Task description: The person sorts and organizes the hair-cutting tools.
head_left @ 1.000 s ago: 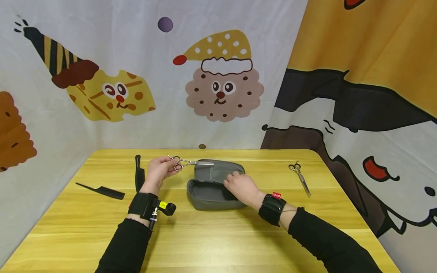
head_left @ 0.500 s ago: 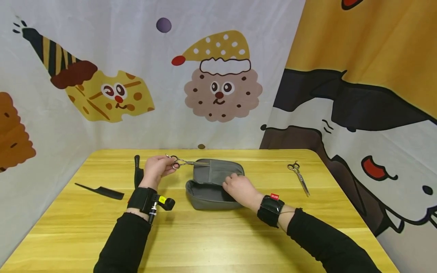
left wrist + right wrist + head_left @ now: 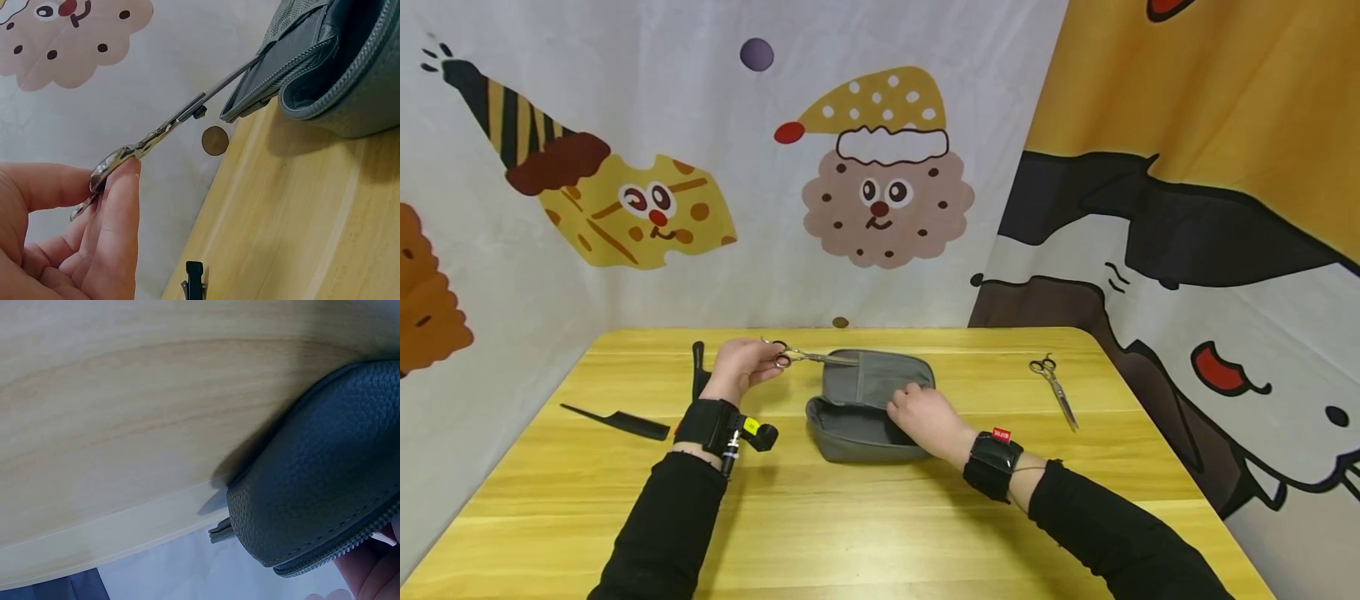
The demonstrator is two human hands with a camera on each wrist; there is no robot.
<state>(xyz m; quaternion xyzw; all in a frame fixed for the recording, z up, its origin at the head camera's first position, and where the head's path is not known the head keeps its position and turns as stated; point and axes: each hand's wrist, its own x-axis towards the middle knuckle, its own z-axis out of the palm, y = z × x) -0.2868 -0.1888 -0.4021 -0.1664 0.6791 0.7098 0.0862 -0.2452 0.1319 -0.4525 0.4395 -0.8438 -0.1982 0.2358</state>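
Now, lower left, a tailed comb (image 3: pixel 625 423) lies flat; next, a second comb (image 3: pixel 698 360) shows partly behind the left hand (image 3: pixel 743 367), thumb and fingers pinching silver scissors (image 3: pixel 164 130), blades reaching the grey pouch (image 3: pixel 865 452) at centre; the right hand (image 3: pixel 925 418) curls fingers round its edge; right, more scissors (image 3: pixel 1056 393).

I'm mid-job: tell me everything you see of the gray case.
The gray case rests on the wooden table, unzipped, its lid folded open at the back. Its outside looks like grained leather, stitched, with a zipper along the edge. The lid's lining has a divided pocket; the tip of the scissors in the left hand appears to enter its left section. The right hand grips the case's right side. Inside is too dark to judge.
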